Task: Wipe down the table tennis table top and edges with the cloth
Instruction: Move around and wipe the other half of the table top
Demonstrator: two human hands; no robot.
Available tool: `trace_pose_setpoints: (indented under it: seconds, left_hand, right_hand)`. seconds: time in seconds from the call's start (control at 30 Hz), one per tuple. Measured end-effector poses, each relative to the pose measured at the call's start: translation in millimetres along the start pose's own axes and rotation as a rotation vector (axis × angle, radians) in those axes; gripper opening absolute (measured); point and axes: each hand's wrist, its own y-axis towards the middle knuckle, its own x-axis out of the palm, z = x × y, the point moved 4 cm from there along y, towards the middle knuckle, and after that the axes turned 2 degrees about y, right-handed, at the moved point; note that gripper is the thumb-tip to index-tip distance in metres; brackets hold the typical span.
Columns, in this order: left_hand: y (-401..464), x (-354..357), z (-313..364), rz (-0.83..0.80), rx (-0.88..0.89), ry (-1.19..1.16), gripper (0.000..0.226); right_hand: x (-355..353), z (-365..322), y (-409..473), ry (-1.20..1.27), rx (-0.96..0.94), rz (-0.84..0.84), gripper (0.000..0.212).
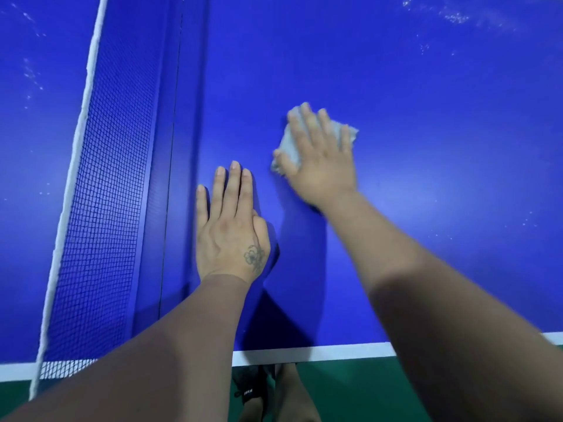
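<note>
— Where is the cloth (291, 141)?
— On the blue table (426, 102) near the net (103, 178); right hand (320, 159) presses it flat, fingers spread; left hand (230, 226) rests flat, fingers together.
— Handling?
— Looks soft, light; likely bunches, so press from above.

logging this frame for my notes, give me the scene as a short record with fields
surface: blue table tennis table, white edge line along the near side
net: net to the left of both hands
left hand: left hand flat on the table beside the net, fingers straight
right hand: right hand pressing on the cloth, fingers spread
cloth: pale grey cloth, bunched under the right hand
marks: white specks at the far right and beyond the net
</note>
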Motion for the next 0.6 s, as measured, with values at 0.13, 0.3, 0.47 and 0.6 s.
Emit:
trace_pose_setpoints:
  seconds: [0.13, 0.3, 0.47, 0.6]
  left_hand:
    - [-0.8, -0.5, 1.7, -0.020, 0.001, 0.016, 0.071]
    - [-2.0, -0.6, 1.4, -0.008, -0.001, 0.010, 0.068]
    - [-3.6, -2.6, 1.2, 0.008, 0.011, 0.001, 0.066]
    - [-3.8, -2.0, 1.5, 0.004, 0.013, 0.000, 0.067]
  right_hand:
    - [-13.0, 74.9, -12.3, 0.028, 0.214, -0.021, 0.080]
    - [-18.4, 83.2, -110.8, -0.041, 0.265, 0.055, 0.073]
    - [-4.7, 22.3, -175.7, -0.036, 0.208, -0.035, 0.074]
    - [3.1, -18.4, -143.0, -0.051, 0.118, 0.008, 0.072]
